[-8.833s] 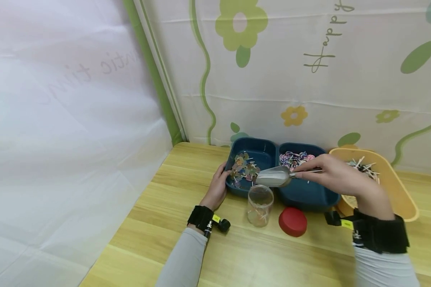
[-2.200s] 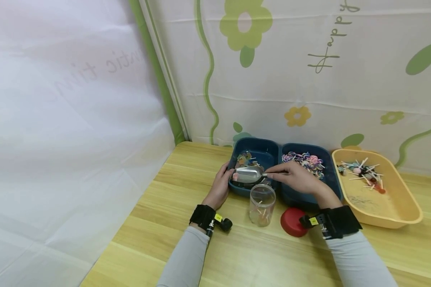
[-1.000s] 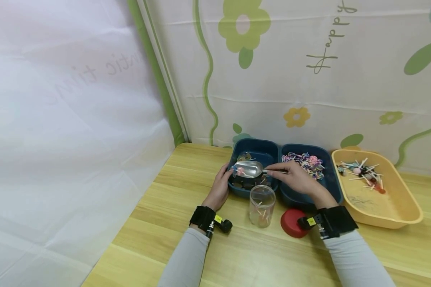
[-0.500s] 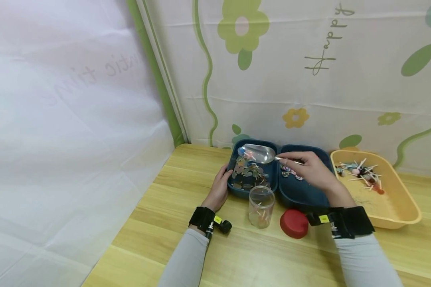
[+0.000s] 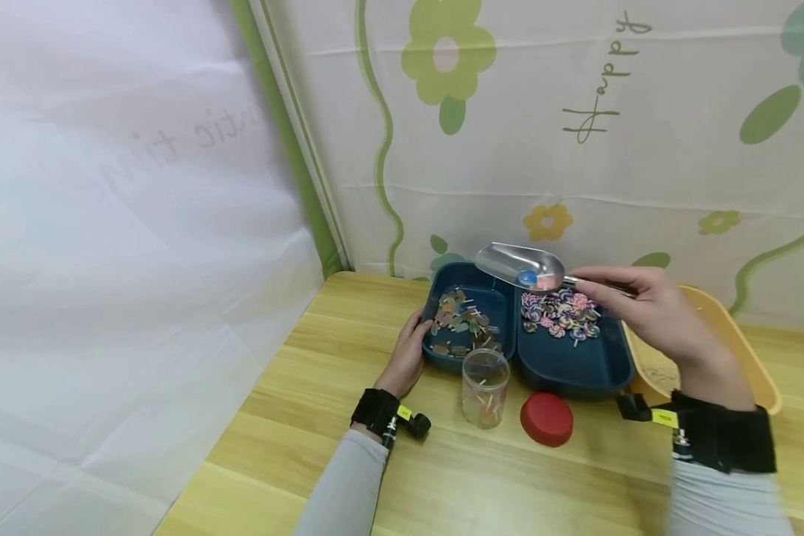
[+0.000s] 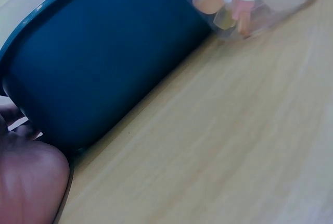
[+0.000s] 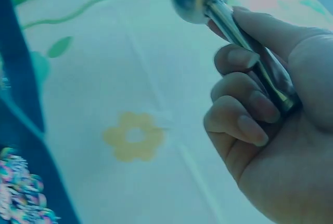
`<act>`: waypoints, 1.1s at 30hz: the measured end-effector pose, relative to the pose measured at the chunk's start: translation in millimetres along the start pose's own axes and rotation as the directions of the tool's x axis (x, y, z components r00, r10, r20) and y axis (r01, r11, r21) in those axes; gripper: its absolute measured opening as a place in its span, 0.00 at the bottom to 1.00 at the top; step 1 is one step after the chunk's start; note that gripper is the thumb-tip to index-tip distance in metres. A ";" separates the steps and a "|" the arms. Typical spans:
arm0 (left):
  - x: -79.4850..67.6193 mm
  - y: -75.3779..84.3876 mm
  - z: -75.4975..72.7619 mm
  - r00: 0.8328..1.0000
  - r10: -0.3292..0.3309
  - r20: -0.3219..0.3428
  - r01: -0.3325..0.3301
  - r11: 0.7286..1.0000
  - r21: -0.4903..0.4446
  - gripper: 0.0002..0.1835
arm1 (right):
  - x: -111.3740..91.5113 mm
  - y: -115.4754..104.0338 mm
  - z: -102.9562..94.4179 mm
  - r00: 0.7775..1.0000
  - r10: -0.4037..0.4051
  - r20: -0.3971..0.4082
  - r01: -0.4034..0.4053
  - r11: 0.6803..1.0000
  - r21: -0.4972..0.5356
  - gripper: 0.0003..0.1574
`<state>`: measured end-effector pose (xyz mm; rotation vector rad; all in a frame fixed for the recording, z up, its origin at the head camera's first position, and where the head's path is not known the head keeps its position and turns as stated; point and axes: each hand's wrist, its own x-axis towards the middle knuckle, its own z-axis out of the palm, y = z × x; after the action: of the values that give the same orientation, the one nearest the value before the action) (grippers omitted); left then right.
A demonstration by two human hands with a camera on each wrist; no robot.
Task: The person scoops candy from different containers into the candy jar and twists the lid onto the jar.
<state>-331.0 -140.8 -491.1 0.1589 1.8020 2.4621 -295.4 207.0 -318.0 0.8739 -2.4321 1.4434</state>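
While my left hand (image 5: 405, 356) rests against the outer wall of the left tray (image 5: 496, 305), too hidden to tell whether its fingers curl round it, my two hands are well apart. Flat pieces (image 5: 465, 321) lie in that tray; just in front stands the jar (image 5: 485, 398), upright and uncapped, a few pieces low inside. The scoop (image 5: 519, 260) hangs above the back of the trays, bearing a blue piece (image 5: 526, 278) and a pink piece (image 5: 547, 283). Near the jar lies the red lid (image 5: 546, 419); swirled lollipops (image 5: 556, 327) fill the back of the right tray (image 5: 569, 365). My right hand (image 5: 656, 313) grips the scoop's handle, partly hiding the yellow tray (image 5: 758, 365). I take this as the lift-and-carry step of scooping; the next move, I judge, calls for a level scoop, since both pieces could slide out over the open lip. As for writing, the left curtain (image 5: 174, 223) shows faint backward letters, "ntic tim"; "Happy" runs up the back curtain (image 5: 509, 164); the yellow tags (image 5: 404, 412) on my wrists are too small to read. I see no brand.
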 end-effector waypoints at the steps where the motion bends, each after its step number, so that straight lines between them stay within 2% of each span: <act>1: 0.2 0.0 0.0 1.000 0.002 0.001 -0.002 1.000 -0.002 0.27 | -3.3 -3.1 -4.4 1.000 -0.004 -0.002 0.004 1.000 -0.013 0.16; 8: -0.8 0.3 -1.5 1.000 -0.012 0.005 0.012 1.000 -0.008 0.26 | -21.6 -17.8 -28.6 0.999 -0.039 0.036 0.042 0.993 -0.112 0.18; 16: 0.0 0.8 -0.8 1.000 -0.009 0.001 0.009 1.000 -0.012 0.26 | -37.4 -12.7 -43.9 0.993 -0.014 0.121 0.032 0.988 -0.153 0.22; 18: 0.5 0.3 -0.4 1.000 -0.008 -0.001 0.008 1.000 -0.011 0.26 | -39.9 -12.7 -44.9 0.987 0.007 0.163 0.024 0.982 -0.187 0.22; 21: 1.2 0.8 0.2 1.000 -0.005 -0.002 0.005 1.000 -0.009 0.27 | -41.0 -16.8 -45.3 0.966 0.025 0.258 0.038 0.971 -0.238 0.22; 25: 1.0 0.9 0.1 1.000 -0.004 -0.004 0.004 1.000 -0.001 0.26 | -39.5 -19.6 -42.8 0.933 -0.011 0.359 0.103 0.966 -0.238 0.23; 29: 0.1 0.3 -0.8 1.000 -0.008 -0.006 0.008 1.000 0.008 0.27 | -39.6 -20.8 -40.8 0.921 -0.018 0.388 0.121 0.963 -0.243 0.24; 33: -0.5 0.1 -1.4 1.000 -0.012 -0.004 0.012 1.000 0.011 0.27 | -40.7 -19.9 -40.4 0.920 -0.021 0.391 0.128 0.960 -0.250 0.24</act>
<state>-330.7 -142.2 -491.5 0.1436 1.8127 2.4468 -256.7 250.2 -300.1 1.2666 -2.7465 0.9454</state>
